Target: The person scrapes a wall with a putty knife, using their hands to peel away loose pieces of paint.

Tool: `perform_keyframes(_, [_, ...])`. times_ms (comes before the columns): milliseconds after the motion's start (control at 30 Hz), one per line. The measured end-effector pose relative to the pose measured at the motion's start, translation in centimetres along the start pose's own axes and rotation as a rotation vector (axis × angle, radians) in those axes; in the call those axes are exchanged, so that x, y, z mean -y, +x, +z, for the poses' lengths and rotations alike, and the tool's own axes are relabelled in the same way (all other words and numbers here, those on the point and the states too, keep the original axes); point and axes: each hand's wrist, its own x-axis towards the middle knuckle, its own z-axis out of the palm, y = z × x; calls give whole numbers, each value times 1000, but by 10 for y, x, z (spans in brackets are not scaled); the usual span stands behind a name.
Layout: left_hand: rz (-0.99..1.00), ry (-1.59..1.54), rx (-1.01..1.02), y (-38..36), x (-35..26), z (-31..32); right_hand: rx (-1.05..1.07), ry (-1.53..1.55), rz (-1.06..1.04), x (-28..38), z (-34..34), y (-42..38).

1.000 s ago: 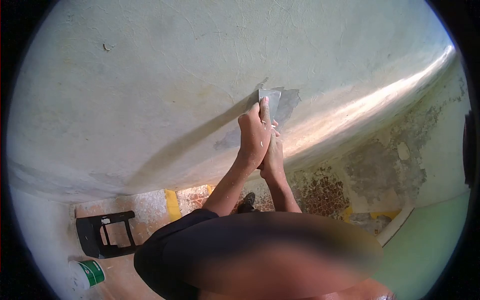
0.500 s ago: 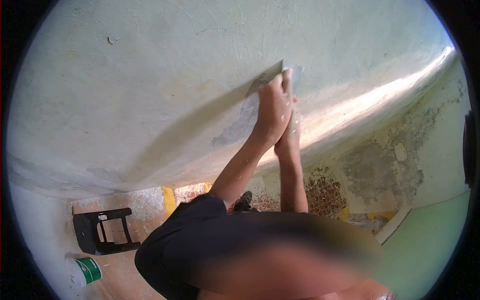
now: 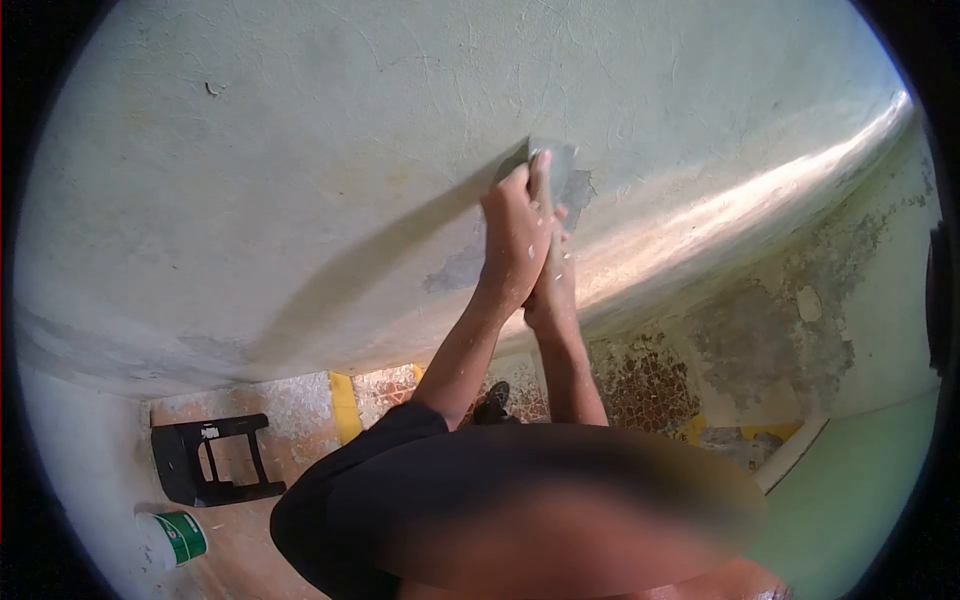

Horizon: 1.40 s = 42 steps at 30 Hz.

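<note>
Both hands were wrapped around one scraper [image 3: 553, 165], the left hand [image 3: 512, 240] clenched on its handle, the right hand [image 3: 553, 290] pressed close just below. The blade stuck out past the fingertips [image 3: 538, 170], flat against the pale green wall [image 3: 300, 150], its long axis in line with the forearms, over a grey bare patch [image 3: 462, 268].

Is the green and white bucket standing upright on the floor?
No, the green and white bucket lies tipped on its side on the floor, just below the black stool.
</note>
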Motion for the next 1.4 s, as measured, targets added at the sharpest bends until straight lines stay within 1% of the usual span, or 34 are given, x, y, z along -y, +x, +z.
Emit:
perform_keyframes(33, [46,-18,22,7,-11,6,-23,19,-24,10,0,3])
perform_keyframes(67, [93,-36,43,13,-21,11,-11,115,-46,24,-1,3])
perform_keyframes(133, [110,-9,66,25,-35,22,175,-67,-470,31,-14,12])
perform_keyframes(167, [130,17,93,27,-38,25,175,-67,-471,31,-20,19])
perform_keyframes(233, [114,-10,86,24,-35,28,114,-468,-624,32,-27,28])
perform_keyframes(267, [96,-34,79,22,-31,30,109,-465,-627,30,-27,22])
perform_keyframes(333, [108,5,91,15,-7,30,165,-204,-485,23,-24,4])
perform_keyframes(367, [118,13,70,10,7,29,66,18,-33,16,-32,10])
perform_keyframes(400, [128,21,50,3,20,29,62,21,-35,4,-36,11])
perform_keyframes(433, [-20,2,87,-8,13,21,19,-5,-9,-8,-36,6])
perform_keyframes(467, [9,-20,57,-12,27,19,-26,-31,17,-18,-36,2])
perform_keyframes(533, [-61,-22,71,-20,41,10,-25,-63,141,-25,-38,-7])
perform_keyframes(567, [-104,-29,80,-23,41,7,25,-8,144,-24,-38,-11])
perform_keyframes(600, [-106,-31,86,-22,42,6,18,-7,142,-23,-37,-13])
perform_keyframes(667, [-61,18,93,-21,43,6,20,15,140,-22,-34,-14])
perform_keyframes(733, [-49,2,93,-18,37,9,-12,-13,115,-17,-28,-12])
perform_keyframes(833, [-5,21,62,-12,32,14,-18,44,83,-12,-26,-6])
perform_keyframes(900, [6,13,62,-10,38,16,-19,45,132,-11,-28,-5])
perform_keyframes(1033, [-23,10,60,-10,30,16,-8,26,144,-13,-29,-5])
perform_keyframes(1100, [-33,32,66,-11,23,13,-11,6,48,-20,-30,0])
perform_keyframes(1133, [-37,33,64,-8,21,13,-10,3,53,-17,-25,-2])
perform_keyframes(1200, [-8,30,113,-2,18,17,-96,5,-124,-8,-14,-9])
perform_keyframes(1233, [-29,0,121,-1,4,19,-64,-7,35,0,-24,-4])
perform_keyframes(1267, [-29,3,122,2,0,24,-64,-4,36,6,-23,-4])
perform_keyframes(1333, [51,-23,123,9,-8,32,38,75,-242,19,-19,-6])
perform_keyframes(1367, [48,-20,120,13,-14,34,39,75,-237,17,-25,6])
perform_keyframes(1400, [88,11,152,17,-21,35,82,-96,-419,10,-36,24])
